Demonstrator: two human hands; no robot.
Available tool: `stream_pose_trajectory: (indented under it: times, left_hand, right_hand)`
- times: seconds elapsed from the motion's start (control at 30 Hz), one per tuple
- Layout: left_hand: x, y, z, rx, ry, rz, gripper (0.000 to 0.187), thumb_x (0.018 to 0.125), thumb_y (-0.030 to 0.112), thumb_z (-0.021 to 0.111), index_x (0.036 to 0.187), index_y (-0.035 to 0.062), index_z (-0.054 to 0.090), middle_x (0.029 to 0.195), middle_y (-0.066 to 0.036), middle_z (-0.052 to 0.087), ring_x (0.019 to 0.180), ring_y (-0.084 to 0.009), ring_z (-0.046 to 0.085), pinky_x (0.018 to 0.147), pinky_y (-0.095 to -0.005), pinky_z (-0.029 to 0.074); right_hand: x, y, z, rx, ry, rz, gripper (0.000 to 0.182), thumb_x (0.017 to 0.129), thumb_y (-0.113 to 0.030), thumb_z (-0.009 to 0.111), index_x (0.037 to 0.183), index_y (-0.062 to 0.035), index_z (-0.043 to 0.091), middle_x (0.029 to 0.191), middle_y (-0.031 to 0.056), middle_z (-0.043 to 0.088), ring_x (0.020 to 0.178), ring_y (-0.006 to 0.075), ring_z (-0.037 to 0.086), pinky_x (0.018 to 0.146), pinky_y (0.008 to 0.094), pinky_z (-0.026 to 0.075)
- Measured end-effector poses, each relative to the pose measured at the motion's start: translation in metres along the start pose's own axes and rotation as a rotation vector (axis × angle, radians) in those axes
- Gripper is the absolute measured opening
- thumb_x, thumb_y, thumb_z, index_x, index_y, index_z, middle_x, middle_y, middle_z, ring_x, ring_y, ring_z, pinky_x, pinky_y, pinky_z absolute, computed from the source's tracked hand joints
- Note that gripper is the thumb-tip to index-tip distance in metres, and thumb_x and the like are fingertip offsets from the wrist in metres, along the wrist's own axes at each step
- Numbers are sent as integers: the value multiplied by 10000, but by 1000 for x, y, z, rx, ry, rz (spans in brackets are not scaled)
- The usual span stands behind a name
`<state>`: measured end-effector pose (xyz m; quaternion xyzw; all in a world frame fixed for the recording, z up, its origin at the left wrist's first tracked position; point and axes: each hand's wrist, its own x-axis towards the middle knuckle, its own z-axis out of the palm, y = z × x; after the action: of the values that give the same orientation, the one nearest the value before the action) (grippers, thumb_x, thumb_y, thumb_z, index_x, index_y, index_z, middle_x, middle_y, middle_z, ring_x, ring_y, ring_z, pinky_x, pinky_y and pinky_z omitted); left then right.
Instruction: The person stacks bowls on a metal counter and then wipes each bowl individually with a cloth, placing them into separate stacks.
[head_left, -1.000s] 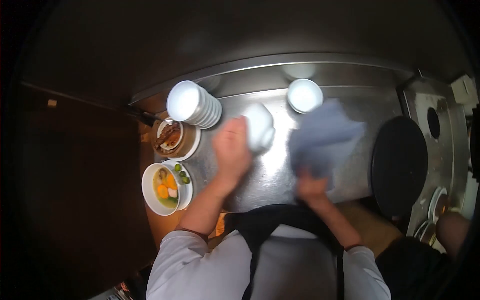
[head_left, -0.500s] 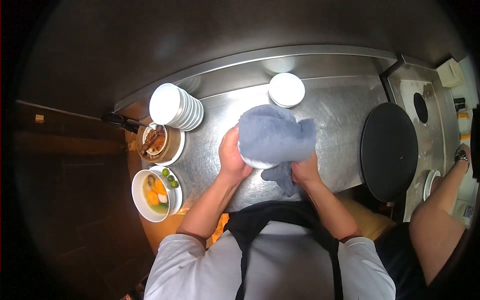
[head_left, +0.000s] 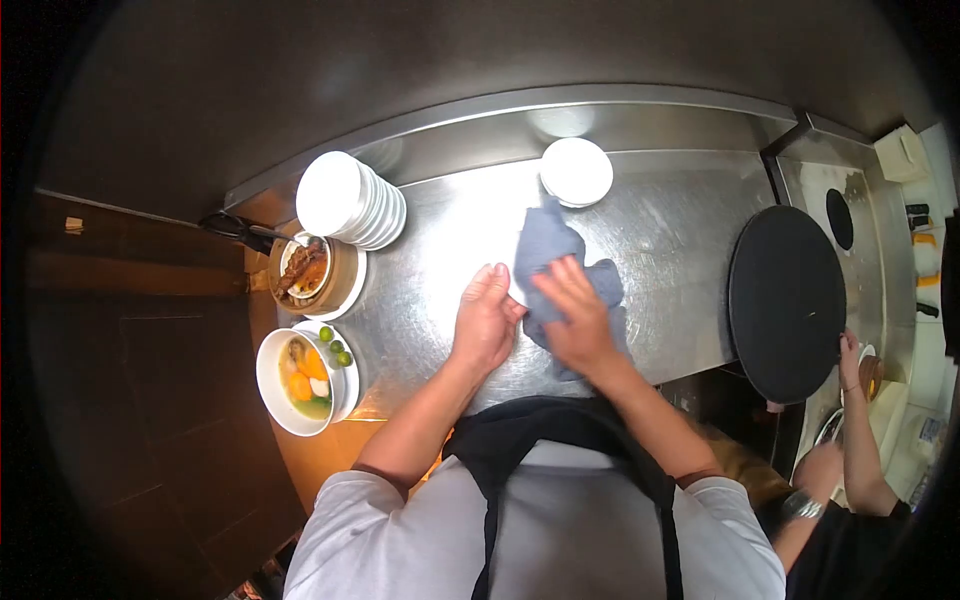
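Note:
My left hand (head_left: 487, 318) is closed on the edge of a white dish (head_left: 516, 290), which is turned nearly edge-on so only a thin strip shows. A grey-blue cloth (head_left: 548, 238) covers the rest of the dish and hangs in folds to the right. Against the cloth, my right hand (head_left: 578, 318) grips and presses with its fingers stretched forward, slightly blurred. Just beyond the cloth's top end is a short stack of white dishes (head_left: 577, 172) on the steel counter (head_left: 668, 220).
At the left stand a leaning stack of white dishes (head_left: 332, 195), a bamboo steamer (head_left: 348, 276) with dark food, and a white soup bowl (head_left: 268, 382) beside small green limes (head_left: 337, 347). A round black tray (head_left: 788, 305) is at the right, near a co-worker's arms (head_left: 862, 440).
The dish has turned from facing up to nearly edge-on. My right hand has moved from beneath the cloth onto its top. At the right, the co-worker's arms have shifted toward the tray.

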<state>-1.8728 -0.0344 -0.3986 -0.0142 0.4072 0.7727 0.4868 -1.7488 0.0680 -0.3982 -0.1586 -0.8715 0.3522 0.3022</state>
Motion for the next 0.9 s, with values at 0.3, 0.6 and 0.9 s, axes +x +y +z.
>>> stream_pose_trajectory:
  times: [0.3,0.6,0.9]
  left_hand:
    - [-17,23,20,-128,-12,129,378,1050,274,385,1278,-18,459,1305,-163,537,1199,-256,555,1035,-421,448]
    - [-1,14,16,95,159,229,325,1039,239,426,1136,-39,564,1062,-106,640,962,-157,605,855,-289,485]
    - [5,13,17,750,290,622,357,1052,272,404,957,-9,603,836,-32,620,747,-73,524,683,-247,450]
  right_hand:
    - [31,17,-17,417,363,463,308,796,4,550,1096,44,607,1080,165,633,1055,263,585,920,348,463]
    - [25,-3,-28,-72,-18,-357,550,595,9,664,1141,-52,631,1108,113,590,1037,313,566,900,433,441]
    - [9,-10,7,41,127,-13,459,626,22,678,1080,-24,629,1040,115,587,979,298,565,854,397,451]
